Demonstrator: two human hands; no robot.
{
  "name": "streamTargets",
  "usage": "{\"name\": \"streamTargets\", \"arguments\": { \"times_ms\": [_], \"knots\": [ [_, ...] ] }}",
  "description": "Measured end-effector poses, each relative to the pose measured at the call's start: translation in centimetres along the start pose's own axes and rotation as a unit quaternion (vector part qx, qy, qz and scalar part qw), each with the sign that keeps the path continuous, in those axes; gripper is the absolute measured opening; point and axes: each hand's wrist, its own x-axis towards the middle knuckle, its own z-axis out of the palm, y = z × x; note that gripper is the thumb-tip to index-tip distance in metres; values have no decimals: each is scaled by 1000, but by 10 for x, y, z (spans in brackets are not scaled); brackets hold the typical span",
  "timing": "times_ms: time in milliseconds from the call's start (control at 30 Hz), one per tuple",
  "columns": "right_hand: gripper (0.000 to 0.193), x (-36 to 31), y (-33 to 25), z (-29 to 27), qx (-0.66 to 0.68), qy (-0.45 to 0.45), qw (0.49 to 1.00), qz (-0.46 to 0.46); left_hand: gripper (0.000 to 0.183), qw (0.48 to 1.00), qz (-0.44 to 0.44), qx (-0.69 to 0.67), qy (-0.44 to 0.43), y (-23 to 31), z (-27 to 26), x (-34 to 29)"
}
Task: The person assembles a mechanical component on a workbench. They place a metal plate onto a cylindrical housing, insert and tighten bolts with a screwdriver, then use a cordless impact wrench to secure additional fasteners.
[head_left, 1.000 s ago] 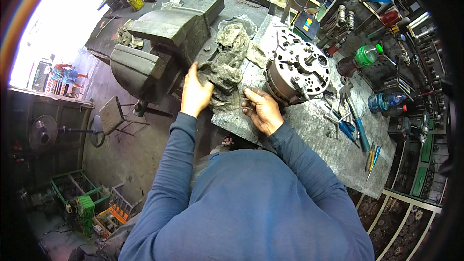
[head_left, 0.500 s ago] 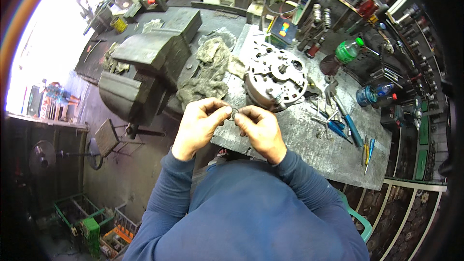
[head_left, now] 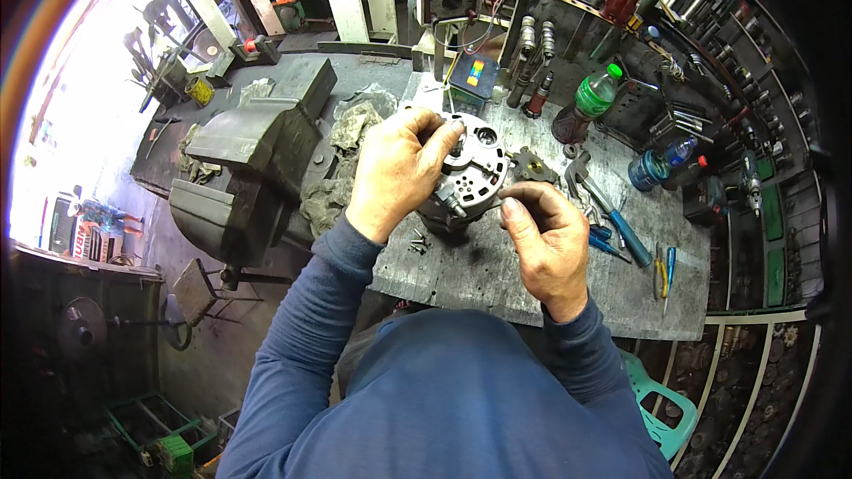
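on the near part of the worktop (head_left: 497, 288), a blue screwdriver (head_left: 669, 273) is lying off to the right and a few small screws (head_left: 418, 241) are lying loose near the left forearm, probably put there to stay within reach. the right hand (head_left: 552, 238) is hovering just beside the motor (head_left: 480, 160), its thumb and forefinger bent close together; whether they are pinching something tiny, i cannot tell. farther right, a blue-handled hammer (head_left: 632, 235) is lying well apart from the motor, perhaps to leave elbow room. the motor is standing between the hands with its slotted face turned up, likely so that its top parts are facing the person. the left hand (head_left: 390, 173) is reaching over its left side, thumb and forefinger together by the shaft; i cannot tell what they are gripping. beyond, rags (head_left: 327, 204) are lying beside the heavy vice (head_left: 244, 146), and a bottle (head_left: 593, 99) is standing behind the motor, to the right.
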Motion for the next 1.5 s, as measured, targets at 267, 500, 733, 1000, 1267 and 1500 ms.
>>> {"name": "streamTargets", "arguments": {
  "times_ms": [267,500,733,1000,1267,1500],
  "knots": [
    [15,-17,51,-44,11,54,994,90,35,994,-9,105,13,-11,-6,1],
    [38,19,49,-55,-250,13,935,-253,35,969,205,130,-41,-27,-31,-29],
    [43,61,42,-38,-277,-33,907,-315,46,954,237,161,-85,-41,-24,-26],
    [43,85,41,-29,-297,-104,892,-324,50,948,250,178,-80,-42,-20,-22],
    [63,119,53,-21,-270,-204,879,-335,46,948,267,152,-87,-47,-18,-18],
    [73,121,51,-38,-314,-221,843,-376,61,957,245,123,-97,-52,-16,-21]
  ]
}}
